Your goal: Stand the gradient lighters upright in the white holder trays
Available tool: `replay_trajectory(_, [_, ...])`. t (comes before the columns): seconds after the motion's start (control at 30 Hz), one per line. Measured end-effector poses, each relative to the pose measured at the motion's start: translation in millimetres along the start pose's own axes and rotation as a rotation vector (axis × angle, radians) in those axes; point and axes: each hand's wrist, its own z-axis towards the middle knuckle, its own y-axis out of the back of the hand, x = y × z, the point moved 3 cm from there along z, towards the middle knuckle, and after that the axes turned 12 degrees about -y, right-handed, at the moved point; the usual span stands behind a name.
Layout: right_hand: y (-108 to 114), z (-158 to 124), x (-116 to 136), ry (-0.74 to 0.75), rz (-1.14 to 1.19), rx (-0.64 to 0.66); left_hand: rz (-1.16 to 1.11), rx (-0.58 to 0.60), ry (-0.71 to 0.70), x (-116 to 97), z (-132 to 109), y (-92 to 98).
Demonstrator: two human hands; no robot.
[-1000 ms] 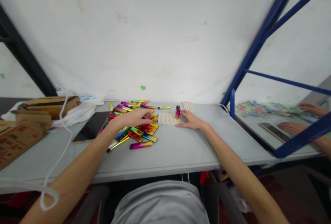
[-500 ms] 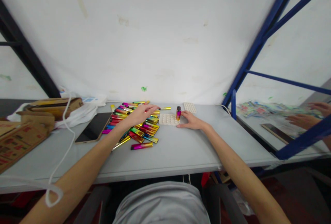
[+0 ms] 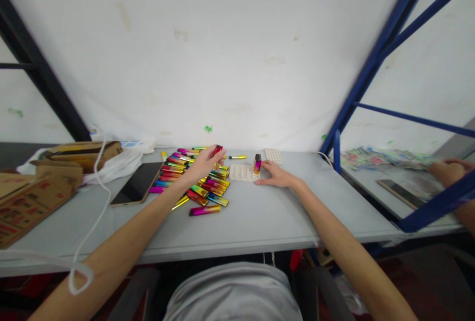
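Observation:
Above a heap of shiny multicoloured lighters (image 3: 200, 191), my left hand (image 3: 204, 165) pinches a red lighter (image 3: 218, 149) with its dark top up. A white tray (image 3: 237, 172) with rows of small pockets lies to the right of the heap. One purple-and-gold lighter (image 3: 257, 163) stands upright at the tray's right end. My right hand (image 3: 275, 174) grips that end, its thumb at the near corner and its fingers beside the standing lighter. Part of the tray's right edge is hidden by the hand.
A second pocketed tray (image 3: 273, 156) lies near the wall. Left of the heap are a phone (image 3: 137, 184), a white cable (image 3: 97, 212) and cardboard boxes (image 3: 37, 192). Past the blue frame (image 3: 356, 88), another person's hand (image 3: 447, 172) shows near a second phone (image 3: 401, 193).
My left hand has closed on a red lighter and lifted it from the heap, tilting upward. My right hand stays at the tray. The other person's hands have shifted.

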Motion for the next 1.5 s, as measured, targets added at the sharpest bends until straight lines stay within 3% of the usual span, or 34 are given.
replay_trajectory(0.13, [-0.5,0.6,-1.5,-0.008,-0.007,0.009,-0.096,0.059,0.085,-1.8,-4.4,-5.6])
replay_trajectory(0.27, [-1.4,1.3,-2.7,-0.001,-0.005,0.008,-0.173,0.024,0.214,1.1,-6.5,-9.0])
replay_trajectory(0.43, [-2.2,1.3,-3.6,-0.001,-0.004,-0.006,-0.433,-0.009,0.400,3.4,-7.8,-13.3])
replay_trajectory(1.2, [-0.2,0.8,0.5,-0.002,0.003,0.009,-0.345,-0.127,0.342,1.8,-9.4,-19.0])
replay_trajectory(1.5, [-1.5,1.8,1.7,0.012,0.005,0.001,-0.441,-0.048,0.307,0.8,-12.7,-26.6])
